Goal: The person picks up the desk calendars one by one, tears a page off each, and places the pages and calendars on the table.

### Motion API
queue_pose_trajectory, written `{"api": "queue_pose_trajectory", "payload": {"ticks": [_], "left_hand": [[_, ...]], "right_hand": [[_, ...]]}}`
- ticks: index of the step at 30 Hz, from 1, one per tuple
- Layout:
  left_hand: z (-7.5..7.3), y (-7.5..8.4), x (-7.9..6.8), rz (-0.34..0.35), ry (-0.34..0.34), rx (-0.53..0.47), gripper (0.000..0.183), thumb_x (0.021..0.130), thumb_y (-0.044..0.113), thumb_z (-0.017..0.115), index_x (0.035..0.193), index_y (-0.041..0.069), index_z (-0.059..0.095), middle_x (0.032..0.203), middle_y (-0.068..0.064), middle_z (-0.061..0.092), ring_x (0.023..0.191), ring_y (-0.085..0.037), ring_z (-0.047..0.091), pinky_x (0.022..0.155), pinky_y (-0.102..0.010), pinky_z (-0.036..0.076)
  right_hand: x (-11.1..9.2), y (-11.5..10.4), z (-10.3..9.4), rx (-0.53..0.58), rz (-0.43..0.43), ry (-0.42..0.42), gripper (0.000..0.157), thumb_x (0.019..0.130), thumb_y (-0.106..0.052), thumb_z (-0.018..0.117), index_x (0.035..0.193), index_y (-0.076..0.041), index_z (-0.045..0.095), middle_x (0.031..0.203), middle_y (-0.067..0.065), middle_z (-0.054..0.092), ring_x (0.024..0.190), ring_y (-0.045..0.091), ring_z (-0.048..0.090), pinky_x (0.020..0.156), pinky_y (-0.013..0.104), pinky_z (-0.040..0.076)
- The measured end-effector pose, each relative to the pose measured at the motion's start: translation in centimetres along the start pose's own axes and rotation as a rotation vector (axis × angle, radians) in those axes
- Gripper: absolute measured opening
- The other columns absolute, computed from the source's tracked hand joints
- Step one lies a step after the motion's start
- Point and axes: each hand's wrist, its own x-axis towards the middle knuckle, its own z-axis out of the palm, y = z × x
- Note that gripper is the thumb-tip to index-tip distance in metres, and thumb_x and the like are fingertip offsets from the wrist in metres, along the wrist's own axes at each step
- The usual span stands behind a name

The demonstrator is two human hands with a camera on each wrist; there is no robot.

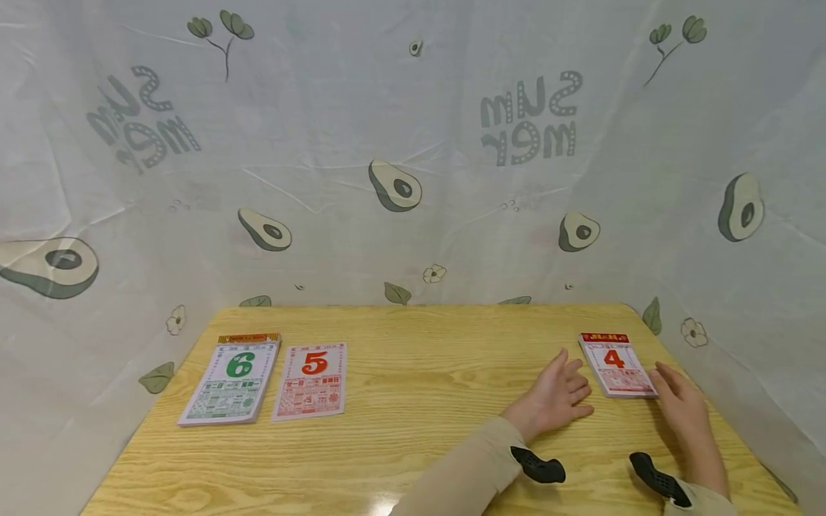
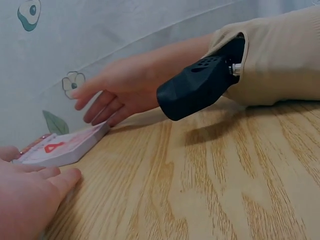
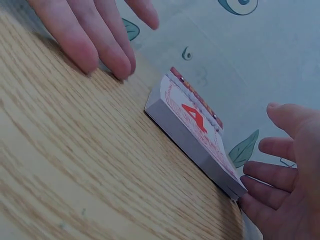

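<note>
A thick tear-off calendar with a red 4 and a red header strip lies flat on the table's right side. My left hand is held open to its left, fingers spread and apart from the pad. My right hand is at the pad's lower right corner, fingers relaxed, with fingertips right at its edge. Neither hand grips anything. On the far left lies another tear-off calendar showing a green 6. Beside it is a loose calendar sheet with a red 5.
The wooden table has its back edge against a pale curtain printed with avocados and leaves. Black wrist devices sit at both beige sleeves.
</note>
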Motion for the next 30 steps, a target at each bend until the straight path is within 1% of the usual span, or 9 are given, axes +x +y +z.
{"api": "queue_pose_trajectory", "payload": {"ticks": [3, 9, 13, 16, 23, 27, 30], "left_hand": [[0.2, -0.2, 0.3, -0.003, 0.001, -0.005, 0.091, 0.091, 0.068, 0.046, 0.155, 0.007, 0.023, 0.157, -0.034, 0.013, 0.147, -0.048, 0.012, 0.117, -0.063, 0.015], [0.5, -0.6, 1.0, -0.006, -0.008, -0.009, 0.095, 0.090, 0.070, 0.045, 0.155, 0.005, 0.021, 0.157, -0.033, 0.016, 0.147, -0.047, 0.013, 0.118, -0.062, 0.015], [0.6, -0.9, 1.4, -0.006, -0.006, -0.012, 0.096, 0.090, 0.071, 0.045, 0.154, 0.003, 0.023, 0.155, -0.032, 0.022, 0.147, -0.045, 0.017, 0.118, -0.061, 0.015], [0.7, -1.1, 1.6, -0.004, 0.002, -0.013, 0.095, 0.090, 0.070, 0.044, 0.153, 0.002, 0.024, 0.154, -0.032, 0.026, 0.146, -0.045, 0.020, 0.117, -0.061, 0.016], [1.1, -1.0, 1.4, 0.002, 0.026, -0.016, 0.097, 0.089, 0.071, 0.047, 0.153, 0.001, 0.025, 0.153, -0.031, 0.029, 0.145, -0.046, 0.023, 0.117, -0.062, 0.018], [1.1, -1.0, 1.2, -0.010, 0.048, -0.035, 0.098, 0.088, 0.070, 0.049, 0.153, 0.002, 0.024, 0.151, -0.032, 0.031, 0.144, -0.046, 0.026, 0.115, -0.063, 0.020], [1.1, -1.1, 1.2, -0.019, 0.063, -0.057, 0.100, 0.087, 0.070, 0.052, 0.154, 0.002, 0.022, 0.151, -0.032, 0.031, 0.143, -0.046, 0.028, 0.113, -0.065, 0.022]], "right_hand": [[0.1, 0.0, 0.2, 0.000, 0.001, 0.003, 0.067, 0.105, -0.042, 0.029, 0.149, 0.008, 0.025, 0.150, 0.037, 0.025, 0.138, 0.057, 0.022, 0.109, 0.067, 0.022], [0.1, -0.3, 0.2, -0.010, 0.029, -0.001, 0.068, 0.105, -0.044, 0.029, 0.150, 0.006, 0.024, 0.151, 0.036, 0.023, 0.140, 0.056, 0.020, 0.110, 0.067, 0.020], [0.0, -0.4, 0.2, -0.009, 0.046, -0.009, 0.068, 0.105, -0.045, 0.028, 0.150, 0.006, 0.023, 0.152, 0.035, 0.021, 0.140, 0.055, 0.018, 0.110, 0.067, 0.019], [0.0, -0.3, 0.2, -0.010, 0.043, -0.011, 0.068, 0.105, -0.045, 0.028, 0.150, 0.006, 0.023, 0.152, 0.036, 0.022, 0.139, 0.056, 0.019, 0.109, 0.067, 0.020], [0.0, -0.6, 0.0, 0.003, 0.051, -0.022, 0.069, 0.104, -0.046, 0.028, 0.151, 0.005, 0.022, 0.153, 0.035, 0.020, 0.141, 0.055, 0.017, 0.110, 0.067, 0.019], [-0.1, -0.6, 0.0, 0.005, 0.059, -0.031, 0.070, 0.104, -0.046, 0.028, 0.151, 0.005, 0.022, 0.153, 0.036, 0.019, 0.140, 0.056, 0.017, 0.110, 0.067, 0.020], [-0.1, -0.6, 0.1, 0.000, 0.077, -0.032, 0.069, 0.104, -0.046, 0.029, 0.151, 0.004, 0.022, 0.152, 0.035, 0.023, 0.139, 0.055, 0.021, 0.109, 0.066, 0.023]]}}
